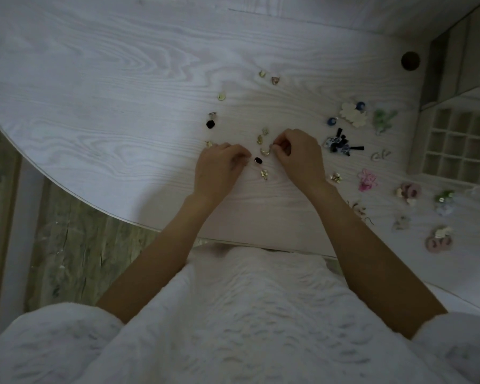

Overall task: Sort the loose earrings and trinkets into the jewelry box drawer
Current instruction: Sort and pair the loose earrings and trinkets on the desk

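Note:
Several small earrings lie scattered on the white wood-grain table. My right hand pinches a small gold earring with its fingertips near the table's middle. My left hand rests on the table with fingers curled beside a black stud; whether it holds anything is hidden. A gold piece lies just below the stud. The jewelry box drawer, divided into several square compartments, stands open at the right edge.
More trinkets lie to the right: a black-and-white tassel piece, a cream flower, a pink flower, green pieces. A black drop earring lies left of centre. The jewelry box body stands far right.

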`<state>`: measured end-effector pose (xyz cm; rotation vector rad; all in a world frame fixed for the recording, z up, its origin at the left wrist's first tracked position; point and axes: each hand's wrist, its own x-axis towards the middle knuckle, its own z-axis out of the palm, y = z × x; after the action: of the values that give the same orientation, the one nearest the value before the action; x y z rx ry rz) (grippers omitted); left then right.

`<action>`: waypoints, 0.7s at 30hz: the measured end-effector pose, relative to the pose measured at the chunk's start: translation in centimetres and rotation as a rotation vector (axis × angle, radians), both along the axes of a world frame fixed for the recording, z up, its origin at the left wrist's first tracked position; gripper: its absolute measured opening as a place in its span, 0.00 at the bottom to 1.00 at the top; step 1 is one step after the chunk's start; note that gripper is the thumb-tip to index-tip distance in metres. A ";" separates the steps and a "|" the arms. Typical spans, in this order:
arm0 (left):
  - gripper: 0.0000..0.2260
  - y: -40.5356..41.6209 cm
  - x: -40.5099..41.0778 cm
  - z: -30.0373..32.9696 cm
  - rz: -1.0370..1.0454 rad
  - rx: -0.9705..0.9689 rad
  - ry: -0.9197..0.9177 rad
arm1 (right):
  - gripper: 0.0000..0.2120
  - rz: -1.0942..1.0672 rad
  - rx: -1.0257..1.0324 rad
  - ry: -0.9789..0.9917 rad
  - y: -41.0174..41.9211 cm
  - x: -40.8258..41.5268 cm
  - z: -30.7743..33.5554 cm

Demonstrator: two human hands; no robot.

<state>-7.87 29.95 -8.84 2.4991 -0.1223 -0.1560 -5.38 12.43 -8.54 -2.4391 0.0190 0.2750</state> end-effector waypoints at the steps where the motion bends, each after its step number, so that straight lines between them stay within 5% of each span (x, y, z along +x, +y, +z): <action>1: 0.04 0.0 0.0 0.2 0.054 -0.057 0.029 | 0.04 0.001 -0.004 -0.002 -0.1 -0.2 0.0; 5: 0.05 0.1 0.4 0.6 0.243 -0.255 0.140 | 0.06 0.022 -0.047 -0.011 -0.5 -0.8 0.1; 12: 0.07 0.3 0.7 0.4 0.253 -0.341 0.127 | 0.06 0.019 -0.048 -0.049 -1.1 -1.4 0.0; 21: 0.12 0.3 0.4 0.4 0.163 -0.248 0.115 | 0.10 0.038 -0.009 -0.071 -0.6 -1.2 0.0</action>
<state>-7.48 30.25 -8.45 2.2357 0.1035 -0.2034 -6.56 11.82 -8.53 -2.4582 -0.0572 0.2049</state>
